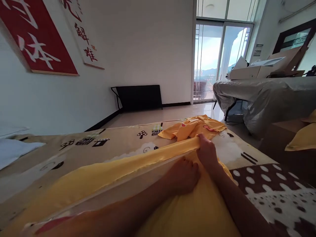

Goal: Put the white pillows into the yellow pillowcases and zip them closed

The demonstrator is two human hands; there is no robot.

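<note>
A large yellow cloth [123, 168] stretches across the near side of a patterned blanket [128, 144], and its exact kind I cannot tell. My right hand [206, 149] pinches the far end of its long folded edge. Beside it, my left hand [186, 174] is a fist pressed into the cloth just below that edge, its fingertips hidden. A strip of paler lining shows along my left forearm, with a reddish patch at the lower left. Just beyond my right hand lies a crumpled orange-yellow cloth [197, 126] with red prints.
A brown-and-white dotted cover [269, 184] lies at the right. Past it, cardboard boxes [251, 72] stand on a plastic-covered table [266, 95]. More yellow fabric [301, 138] hangs at the right edge. A black folded panel [139, 97] leans on the wall; white fabric [17, 149] lies left.
</note>
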